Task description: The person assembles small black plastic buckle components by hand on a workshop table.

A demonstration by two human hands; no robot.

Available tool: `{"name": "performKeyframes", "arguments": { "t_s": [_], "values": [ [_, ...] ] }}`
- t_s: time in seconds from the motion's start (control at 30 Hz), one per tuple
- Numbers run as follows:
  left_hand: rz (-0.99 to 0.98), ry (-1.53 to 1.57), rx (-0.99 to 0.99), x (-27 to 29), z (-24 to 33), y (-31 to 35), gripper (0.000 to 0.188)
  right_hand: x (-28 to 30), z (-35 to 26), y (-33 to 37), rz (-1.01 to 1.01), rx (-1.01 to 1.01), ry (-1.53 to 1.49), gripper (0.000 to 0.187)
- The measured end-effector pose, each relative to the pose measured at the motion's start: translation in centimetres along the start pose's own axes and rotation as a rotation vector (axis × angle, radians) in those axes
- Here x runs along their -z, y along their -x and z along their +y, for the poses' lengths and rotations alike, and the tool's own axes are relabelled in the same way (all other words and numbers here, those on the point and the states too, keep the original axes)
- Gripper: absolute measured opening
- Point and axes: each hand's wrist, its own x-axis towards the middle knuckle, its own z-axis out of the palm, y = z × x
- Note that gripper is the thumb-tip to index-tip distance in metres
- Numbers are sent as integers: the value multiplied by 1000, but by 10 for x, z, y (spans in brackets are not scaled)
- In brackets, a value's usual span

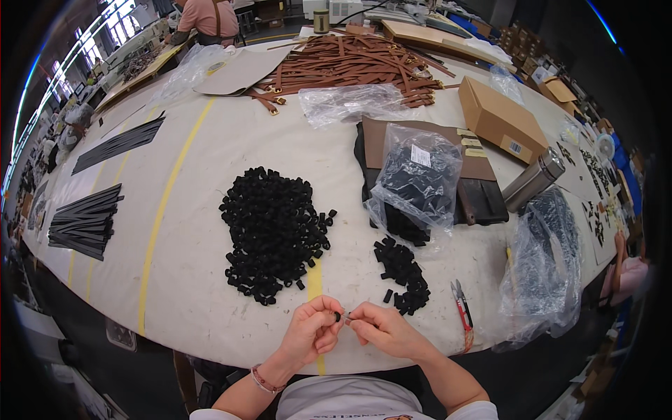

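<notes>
Both hands meet above the table's near edge. My left hand [313, 330] pinches a small black loop-like piece [337, 317] between thumb and fingertips. Close beside it, my right hand [383, 330] is closed in a pinch at a tiny pale, shiny thing, too small to name. A large heap of similar small black pieces [269, 231] lies just beyond my left hand. Beyond my right hand sits a smaller heap [404, 276], trailing from the mouth of a clear plastic bag [418, 168]. Red-handled thread snips [463, 311] lie to the right.
Black strips [87, 220] lie at the left. Brown buckled straps [350, 66] are piled at the back. To the right are a cardboard box [500, 119], a steel flask [535, 180], dark leather sheets [483, 203] and a plastic-wrapped bundle [542, 266]. Other people work nearby.
</notes>
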Motion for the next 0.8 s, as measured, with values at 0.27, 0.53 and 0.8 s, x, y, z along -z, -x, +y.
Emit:
{"name": "performKeyframes", "arguments": {
  "t_s": [0.27,0.53,0.8],
  "values": [
    [21,-36,-16,-1,0,1,15,1,3,-3,-20,21,-24,13],
    [22,-12,147,-3,2,-1,17,11,4,-7,-119,137,85,11],
    [12,-88,130,-4,1,-1,15,17,-2,-6,-127,170,293,12]
  ]
}}
